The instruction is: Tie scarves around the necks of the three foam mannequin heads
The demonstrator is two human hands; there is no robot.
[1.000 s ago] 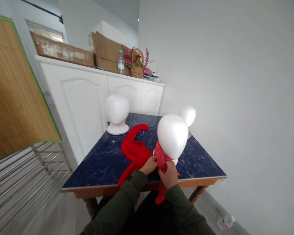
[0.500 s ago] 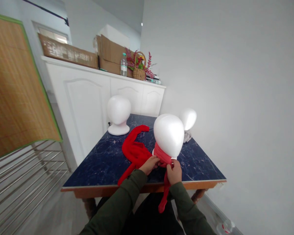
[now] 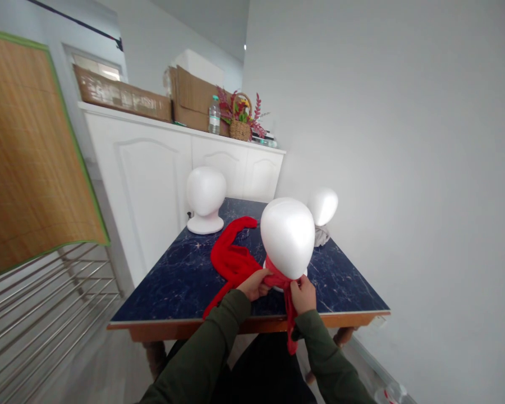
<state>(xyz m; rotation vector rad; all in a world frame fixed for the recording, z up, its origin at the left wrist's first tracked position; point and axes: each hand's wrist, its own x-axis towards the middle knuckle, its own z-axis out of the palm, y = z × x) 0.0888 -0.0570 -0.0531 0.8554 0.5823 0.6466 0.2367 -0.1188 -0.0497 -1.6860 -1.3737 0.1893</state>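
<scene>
A white mannequin head stands close to the table's front edge, tilted toward me. Around its neck runs a pinkish-red scarf, one end of which hangs down past the table edge. My left hand pinches the scarf at the left of the neck. On the other side, my right hand is closed on the scarf just under the chin, beside the hanging end. A brighter red scarf lies loosely curved on the table to the left.
The dark blue marbled table also bears a second mannequin head at back left. A third mannequin head with grey cloth round its neck stands at back right. A metal rack is at left.
The near mannequin head has tilted slightly toward me. My right hand has shifted a little right, and the scarf's hanging end has swung right and up.
</scene>
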